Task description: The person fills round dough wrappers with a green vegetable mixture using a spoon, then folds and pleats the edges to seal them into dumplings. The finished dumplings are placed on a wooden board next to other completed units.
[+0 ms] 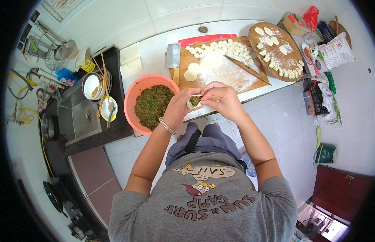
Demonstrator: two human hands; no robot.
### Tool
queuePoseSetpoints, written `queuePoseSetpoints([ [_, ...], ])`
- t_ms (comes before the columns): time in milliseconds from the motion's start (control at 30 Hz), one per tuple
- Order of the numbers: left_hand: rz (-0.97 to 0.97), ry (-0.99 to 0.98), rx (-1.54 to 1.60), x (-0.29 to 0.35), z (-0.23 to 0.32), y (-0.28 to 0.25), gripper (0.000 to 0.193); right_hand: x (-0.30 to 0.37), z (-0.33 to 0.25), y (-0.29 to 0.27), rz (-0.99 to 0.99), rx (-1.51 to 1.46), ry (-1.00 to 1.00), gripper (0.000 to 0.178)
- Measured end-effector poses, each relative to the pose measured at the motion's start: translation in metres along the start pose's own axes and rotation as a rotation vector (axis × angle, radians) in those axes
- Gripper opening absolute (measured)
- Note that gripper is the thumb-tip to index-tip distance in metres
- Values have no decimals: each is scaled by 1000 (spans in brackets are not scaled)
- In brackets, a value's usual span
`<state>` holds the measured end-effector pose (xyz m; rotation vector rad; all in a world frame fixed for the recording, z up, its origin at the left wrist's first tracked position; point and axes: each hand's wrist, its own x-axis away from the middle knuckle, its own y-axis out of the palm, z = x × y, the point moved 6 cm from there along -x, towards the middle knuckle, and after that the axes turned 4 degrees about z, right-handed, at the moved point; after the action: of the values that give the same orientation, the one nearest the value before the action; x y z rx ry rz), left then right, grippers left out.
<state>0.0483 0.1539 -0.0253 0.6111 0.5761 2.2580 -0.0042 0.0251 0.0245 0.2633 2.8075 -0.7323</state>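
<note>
A small round dumpling wrapper with green filling (pixel 194 101) is held between my two hands in front of the counter edge. My left hand (pixel 178 105) cups it from the left, fingers curled around it. The fingertips of my right hand (pixel 223 99) pinch its right edge. Just left of my left hand stands a pink bowl (pixel 131 101) of chopped green filling (pixel 154 107). Behind my hands a floured wooden board (pixel 252 82) carries flat wrappers (pixel 191 74), several small dough pieces (pixel 219 49) and a rolling pin (pixel 248 69).
A cleaver (pixel 172 56) lies at the board's left edge. To the right, a round wooden board (pixel 272 52) holds folded dumplings (pixel 286 72) and flat wrappers. At the left are a sink (pixel 80 121), chopsticks (pixel 103 80), and a yellow-white bowl with a spoon (pixel 109 109). A flour bag (pixel 336 51) sits far right.
</note>
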Motion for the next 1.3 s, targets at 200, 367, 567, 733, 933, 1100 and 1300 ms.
queuePoseSetpoints([
  [200, -4, 4, -21, 2, 1, -7, 34, -5, -10, 3, 41, 16, -75, 8],
  [367, -5, 8, -23, 4, 1, -9, 34, -7, -13, 5, 7, 52, -95, 8],
  [567, -12, -14, -17, 4, -1, -6, 34, -4, -8, 4, 58, 70, -29, 14],
  [733, 15, -13, 58, 3, -8, -4, 33, -6, -13, 0, 78, 193, -24, 16],
  [933, 49, 57, 196, 0, -7, -7, 37, -2, -34, -11, 161, 205, -173, 17],
  [1100, 46, 77, 284, 5, 3, -6, 39, 8, -12, -39, 286, -16, 7, 19],
  [1300, 16, 57, 305, 3, 2, -3, 39, 17, 16, -17, 244, -263, 130, 19],
])
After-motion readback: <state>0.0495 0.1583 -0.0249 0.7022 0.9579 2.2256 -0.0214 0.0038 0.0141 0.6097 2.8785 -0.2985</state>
